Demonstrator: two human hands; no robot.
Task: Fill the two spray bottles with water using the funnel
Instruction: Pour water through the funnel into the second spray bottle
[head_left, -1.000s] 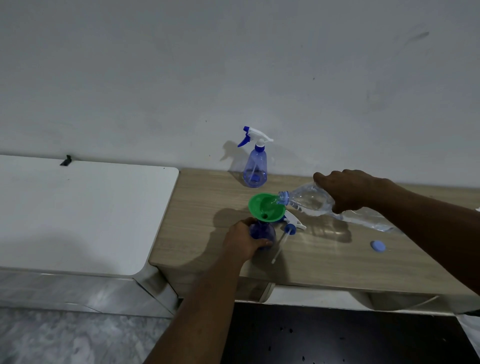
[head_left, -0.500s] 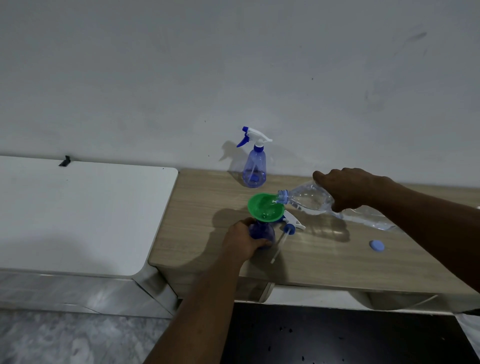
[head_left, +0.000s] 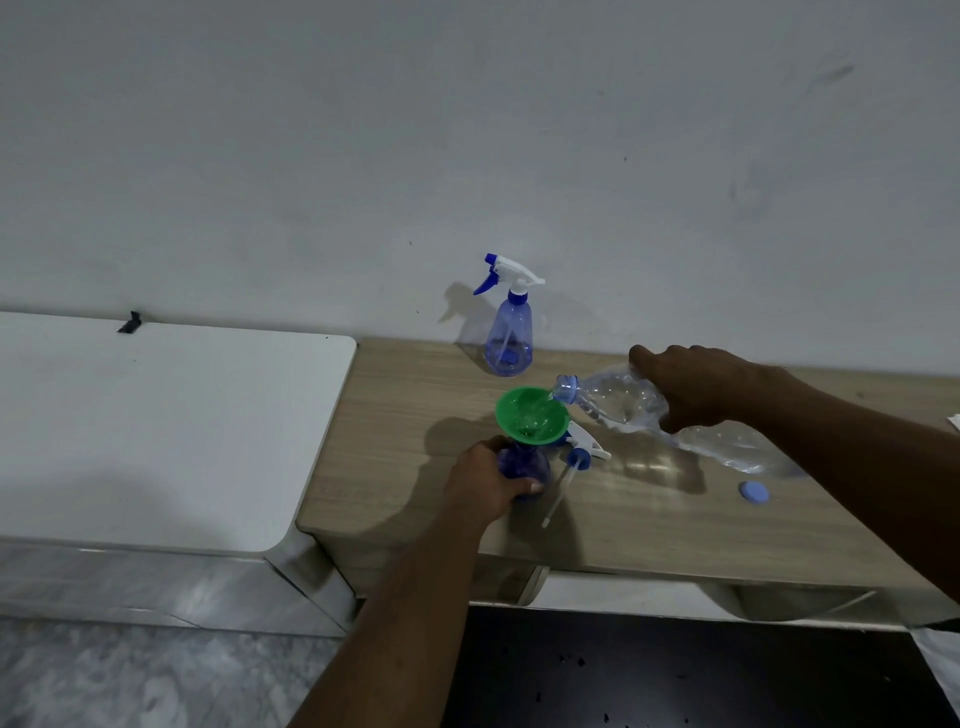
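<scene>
A green funnel (head_left: 531, 414) sits in the neck of a blue spray bottle (head_left: 525, 469) on the wooden table (head_left: 649, 525). My left hand (head_left: 485, 483) grips that bottle's body. My right hand (head_left: 698, 387) holds a clear water bottle (head_left: 613, 400) tipped on its side, mouth over the funnel's rim, and water lies in the funnel. A second blue spray bottle (head_left: 509, 332), with its white and blue trigger head on, stands upright by the wall. A loose trigger head (head_left: 579, 457) with its tube lies right of the funnel.
A light blue bottle cap (head_left: 753, 491) lies on the table at the right. A white surface (head_left: 145, 431) adjoins the table's left edge. The wall runs close behind. A dark floor patch lies below the table's front edge.
The water bottle stays tipped over the funnel and both hands hold their places; only the view has shifted slightly.
</scene>
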